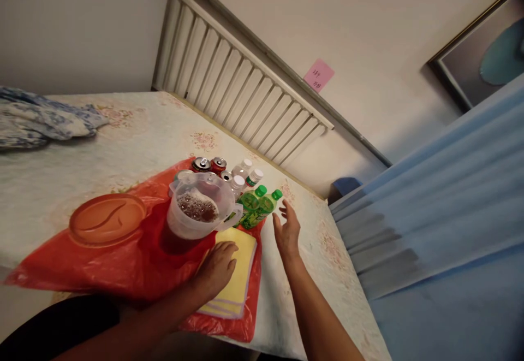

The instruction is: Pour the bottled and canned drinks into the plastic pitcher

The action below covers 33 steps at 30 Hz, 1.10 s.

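My left hand rests on a folded yellow cloth, its fingers loosely extended and not gripping it. To the right, my right hand is held in the air with fingers apart, close beside two green-capped bottles. A clear plastic pitcher holding a foamy dark drink stands left of the bottles, its handle turned toward them. Further left lies a round orange lid. Behind the pitcher are several drink cans and white-capped clear bottles.
A red plastic sheet lies under these things on a flowered tablecloth. A blue-and-white patterned cloth is bunched at far left. Beyond the table is a white radiator; a blue curtain hangs at the right.
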Each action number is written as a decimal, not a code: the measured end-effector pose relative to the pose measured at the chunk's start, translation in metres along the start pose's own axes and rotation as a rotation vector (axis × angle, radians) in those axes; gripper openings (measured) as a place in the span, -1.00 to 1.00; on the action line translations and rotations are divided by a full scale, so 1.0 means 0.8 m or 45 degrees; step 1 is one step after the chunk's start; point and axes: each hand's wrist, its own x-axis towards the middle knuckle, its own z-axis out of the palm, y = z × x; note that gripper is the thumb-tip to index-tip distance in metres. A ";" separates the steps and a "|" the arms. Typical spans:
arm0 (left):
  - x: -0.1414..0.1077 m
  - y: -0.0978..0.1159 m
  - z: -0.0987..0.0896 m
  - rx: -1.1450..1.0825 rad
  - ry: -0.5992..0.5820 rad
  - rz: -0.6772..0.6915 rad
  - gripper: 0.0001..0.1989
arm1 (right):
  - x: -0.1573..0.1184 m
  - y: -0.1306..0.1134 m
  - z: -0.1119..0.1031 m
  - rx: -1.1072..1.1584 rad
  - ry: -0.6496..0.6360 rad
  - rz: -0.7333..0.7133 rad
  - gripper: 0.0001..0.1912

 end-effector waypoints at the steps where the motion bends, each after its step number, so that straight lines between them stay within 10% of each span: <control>1: 0.000 0.000 -0.001 -0.001 -0.011 -0.005 -0.64 | 0.013 0.002 0.000 -0.064 -0.009 -0.036 -0.47; 16: 0.005 0.014 -0.018 -0.076 -0.110 -0.039 -0.63 | 0.096 0.002 0.000 -0.317 -0.420 -0.081 -0.67; 33: 0.007 0.049 -0.045 -0.441 -0.051 -0.058 -0.07 | 0.032 -0.110 -0.123 -0.076 -0.604 -0.060 -0.64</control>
